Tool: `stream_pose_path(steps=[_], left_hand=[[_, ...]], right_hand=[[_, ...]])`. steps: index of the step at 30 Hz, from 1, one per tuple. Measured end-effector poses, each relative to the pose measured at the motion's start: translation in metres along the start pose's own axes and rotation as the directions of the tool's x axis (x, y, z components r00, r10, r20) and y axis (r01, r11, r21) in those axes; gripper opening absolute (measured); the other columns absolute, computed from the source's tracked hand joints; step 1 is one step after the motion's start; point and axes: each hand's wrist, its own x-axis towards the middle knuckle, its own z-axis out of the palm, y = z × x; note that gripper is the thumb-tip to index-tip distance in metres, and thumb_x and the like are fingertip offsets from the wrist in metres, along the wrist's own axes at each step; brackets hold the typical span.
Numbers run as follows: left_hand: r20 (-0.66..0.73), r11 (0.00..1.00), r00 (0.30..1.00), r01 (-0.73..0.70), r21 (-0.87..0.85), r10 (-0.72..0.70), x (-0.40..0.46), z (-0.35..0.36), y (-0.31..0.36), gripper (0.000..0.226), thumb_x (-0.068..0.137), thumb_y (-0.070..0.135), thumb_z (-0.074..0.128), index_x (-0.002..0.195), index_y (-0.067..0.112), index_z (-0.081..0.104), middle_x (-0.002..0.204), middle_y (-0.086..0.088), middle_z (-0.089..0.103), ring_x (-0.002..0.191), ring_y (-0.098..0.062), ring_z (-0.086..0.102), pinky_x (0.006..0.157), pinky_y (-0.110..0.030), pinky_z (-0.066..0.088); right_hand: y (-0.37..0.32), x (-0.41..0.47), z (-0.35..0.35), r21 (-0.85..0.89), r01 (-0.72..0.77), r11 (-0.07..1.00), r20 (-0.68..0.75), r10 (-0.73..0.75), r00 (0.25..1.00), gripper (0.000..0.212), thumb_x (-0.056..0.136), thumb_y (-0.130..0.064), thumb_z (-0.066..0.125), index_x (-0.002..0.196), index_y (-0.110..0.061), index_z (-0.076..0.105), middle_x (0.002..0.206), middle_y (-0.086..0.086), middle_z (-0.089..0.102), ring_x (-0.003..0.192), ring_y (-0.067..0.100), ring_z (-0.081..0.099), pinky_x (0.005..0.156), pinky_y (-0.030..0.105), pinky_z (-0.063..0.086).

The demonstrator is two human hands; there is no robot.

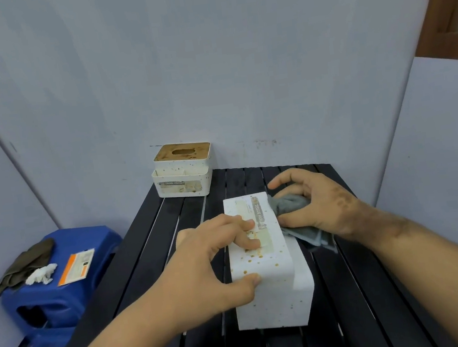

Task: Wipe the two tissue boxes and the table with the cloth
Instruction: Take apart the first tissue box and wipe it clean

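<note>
1. Left hand (pixel 205 266): fingers curled over the near box (pixel 265 258), gripping it. The fingertips lie on the upward face, on its label; the thumb presses the near corner of that face.
2. Near box: white, speckled with brown spots, lying on its side on the table (pixel 369 300). The label reads "TISSUE HOLDER". Most of the spots sit between the fingertips and the thumb.
3. Right hand (pixel 316 205): fingers bent around the cloth (pixel 293 208), holding it bunched against the right side of the near box. The index finger is raised above the bunch; the thumb pins the cloth low against the box edge.
4. Cloth: grey. One loose flap hangs out below the thumb and trails onto the table beside the box.
5. Far box (pixel 183 176): upright at the far left corner of the table, well beyond the left fingertips and against the wall (pixel 207 59). It has a brown lid with an oval slot; brown spots mark the lid and the white sides.
6. Table: dark, slatted. The near box covers the slats between the two hands.
7. Stool (pixel 63 294): blue, left of the table, outside the left forearm. It carries a dark rag (pixel 24 265), a crumpled white tissue (pixel 41 274) and an orange-and-white packet (pixel 77 266).
8. Obstruction: the left hand covers part of the label and the left side of the near box; the right hand hides most of the cloth.
</note>
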Motion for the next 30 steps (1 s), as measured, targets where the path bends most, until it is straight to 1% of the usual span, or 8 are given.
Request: stream_pose_path(steps=[4,8,11,14,18,21,24,30], left_hand=[[0.016,0.999,1.000,-0.006,-0.034,0.006,0.002,-0.002,-0.002,0.041,0.064,0.036,0.084,0.100,0.042,0.066,0.131,0.039,0.051,0.130,0.017,0.035,0.106,-0.021,0.032],[0.007,0.999,1.000,-0.030,0.020,0.030,0.003,0.000,0.001,0.034,0.067,0.031,0.087,0.095,0.038,0.067,0.129,0.041,0.048,0.124,0.025,0.029,0.099,-0.014,0.026],[-0.019,0.997,0.999,-0.045,0.061,0.046,0.003,0.003,0.002,0.033,0.067,0.036,0.084,0.095,0.037,0.067,0.128,0.041,0.047,0.121,0.028,0.027,0.100,-0.015,0.022],[-0.031,0.994,0.998,-0.054,0.099,0.058,0.003,0.004,0.001,0.035,0.064,0.049,0.075,0.096,0.039,0.064,0.127,0.041,0.048,0.124,0.021,0.032,0.104,-0.021,0.022],[-0.031,0.995,0.999,-0.039,0.095,0.043,0.001,0.004,-0.001,0.034,0.068,0.045,0.080,0.098,0.040,0.064,0.127,0.043,0.046,0.125,0.020,0.029,0.103,-0.021,0.021],[-0.032,0.995,0.999,-0.033,0.091,0.036,0.000,0.005,-0.001,0.034,0.070,0.041,0.083,0.097,0.041,0.063,0.127,0.044,0.046,0.121,0.027,0.020,0.102,-0.020,0.022],[-0.038,0.996,0.999,-0.031,0.079,0.034,0.000,0.007,0.000,0.033,0.070,0.040,0.082,0.094,0.045,0.060,0.126,0.043,0.045,0.119,0.029,0.018,0.100,-0.018,0.021],[-0.039,0.997,0.998,-0.048,0.063,0.050,-0.002,0.010,-0.004,0.032,0.065,0.046,0.074,0.093,0.046,0.059,0.126,0.044,0.047,0.124,0.024,0.022,0.103,-0.018,0.017]], right_hand=[[0.000,0.000,0.001,-0.033,0.004,0.999,0.012,-0.003,1.000,0.050,0.070,-0.001,0.087,0.108,-0.022,0.062,0.096,0.000,0.078,0.087,0.020,0.075,0.083,0.033,0.061],[0.008,0.007,0.010,-0.055,-0.005,0.998,-0.226,-0.008,0.974,0.040,0.068,-0.011,0.090,0.096,-0.022,0.062,0.086,0.001,0.076,0.079,0.017,0.073,0.070,0.028,0.062],[0.010,0.007,0.022,-0.070,0.020,0.997,-0.304,-0.041,0.952,0.035,0.071,-0.013,0.088,0.092,-0.021,0.061,0.083,0.004,0.072,0.067,0.009,0.067,0.060,0.021,0.058],[0.007,-0.001,0.017,-0.130,0.043,0.991,-0.211,-0.070,0.975,0.031,0.074,-0.013,0.086,0.092,-0.023,0.063,0.085,0.000,0.073,0.072,0.013,0.070,0.063,0.025,0.060],[0.004,-0.021,-0.009,-0.149,-0.022,0.989,-0.070,0.012,0.997,0.035,0.068,-0.009,0.089,0.091,-0.028,0.069,0.090,-0.002,0.075,0.082,0.017,0.074,0.074,0.029,0.061],[-0.001,-0.041,-0.016,-0.167,-0.065,0.984,-0.031,0.060,0.998,0.035,0.064,-0.009,0.089,0.086,-0.028,0.069,0.087,0.002,0.074,0.077,0.023,0.074,0.070,0.039,0.063],[-0.009,-0.063,-0.011,-0.139,-0.050,0.989,0.069,0.061,0.996,0.035,0.063,-0.004,0.089,0.082,-0.025,0.069,0.084,0.003,0.074,0.075,0.027,0.074,0.066,0.039,0.062],[-0.011,-0.093,0.001,-0.166,0.015,0.986,-0.003,-0.015,1.000,0.029,0.065,-0.011,0.087,0.083,-0.026,0.071,0.085,0.003,0.072,0.077,0.026,0.071,0.069,0.036,0.061]])
